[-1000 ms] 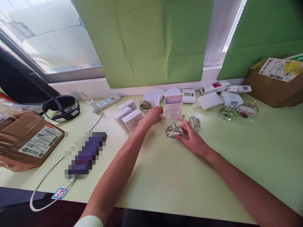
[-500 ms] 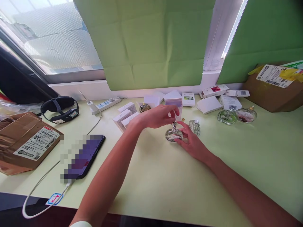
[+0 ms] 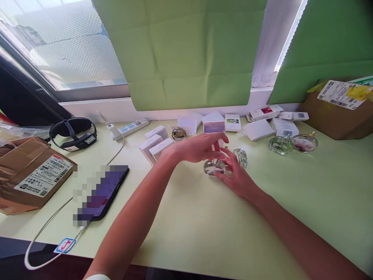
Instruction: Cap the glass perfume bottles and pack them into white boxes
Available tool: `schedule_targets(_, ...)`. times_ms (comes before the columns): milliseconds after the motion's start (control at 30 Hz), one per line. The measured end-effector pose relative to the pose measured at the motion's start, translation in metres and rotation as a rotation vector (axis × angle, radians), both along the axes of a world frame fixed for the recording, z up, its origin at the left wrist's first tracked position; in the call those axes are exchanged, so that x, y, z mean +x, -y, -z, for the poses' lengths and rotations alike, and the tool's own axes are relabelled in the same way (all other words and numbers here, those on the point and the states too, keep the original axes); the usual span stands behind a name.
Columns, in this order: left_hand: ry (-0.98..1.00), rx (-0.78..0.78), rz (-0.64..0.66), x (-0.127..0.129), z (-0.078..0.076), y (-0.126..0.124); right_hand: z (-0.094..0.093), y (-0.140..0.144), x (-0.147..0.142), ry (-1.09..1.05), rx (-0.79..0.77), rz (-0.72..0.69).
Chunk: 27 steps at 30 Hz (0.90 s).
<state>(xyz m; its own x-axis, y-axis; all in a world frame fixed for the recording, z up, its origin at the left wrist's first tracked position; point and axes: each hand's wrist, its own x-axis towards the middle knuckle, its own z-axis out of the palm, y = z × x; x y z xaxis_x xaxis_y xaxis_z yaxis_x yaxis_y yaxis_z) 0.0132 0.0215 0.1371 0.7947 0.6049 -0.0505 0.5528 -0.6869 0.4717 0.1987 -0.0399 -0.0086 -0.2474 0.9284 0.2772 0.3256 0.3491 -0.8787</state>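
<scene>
A rounded clear glass perfume bottle (image 3: 214,168) stands on the table in front of me. My right hand (image 3: 237,177) grips it from the right side, thumb at the near face and fingers behind. Over its top, my left hand (image 3: 199,148) has thumb and fingers curled round the neck, which hides the neck and any cap. Just right of the fingers sits another faceted glass bottle (image 3: 241,158), lying on its side. Beyond my left wrist is a round bottle with a dark gold pattern (image 3: 178,133).
White cartons (image 3: 161,147) stand left of my hands, and more small boxes (image 3: 258,129) line the windowsill. A green bottle (image 3: 280,145) and a pinkish bottle (image 3: 304,143) lie right. Cardboard boxes (image 3: 338,116) flank the table. A cabled phone (image 3: 109,194) and black headset (image 3: 74,136) are left.
My left hand has come down and slightly right, its thumb now lower at the bottle's neck. My right hand and the bottle have stayed in place.
</scene>
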Motion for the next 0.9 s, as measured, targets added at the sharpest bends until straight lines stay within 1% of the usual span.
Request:
schedule_targets(100,-0.073,-0.063,0.020,-0.004,-0.008,0.001,0.003,0.000,0.001,0.045,0.044,-0.008)
schedule_targets(167,-0.108,-0.075,0.013,-0.007,-0.012,0.002,0.004,-0.001,0.003,0.068,0.071,-0.021)
schedule_targets(333,-0.120,-0.034,-0.043,-0.016,-0.015,-0.001,0.002,-0.001,0.004,0.086,0.197,-0.055)
schedule_targets(433,-0.097,0.014,-0.103,-0.021,-0.014,-0.006,-0.001,0.000,0.004,0.127,0.228,-0.065)
schedule_targets(533,-0.013,0.119,-0.171,-0.023,-0.009,-0.013,-0.002,0.001,0.003,0.155,0.222,-0.069)
schedule_targets(667,0.096,0.275,-0.264,-0.021,0.006,-0.026,-0.005,0.003,0.003,0.166,0.194,-0.069)
schedule_targets(733,0.108,0.302,-0.258,-0.020,0.015,-0.032,-0.007,0.004,0.002,0.169,0.184,-0.067)
schedule_targets(900,0.094,0.292,-0.229,-0.019,0.030,-0.043,-0.010,0.004,0.001,0.183,0.188,-0.054)
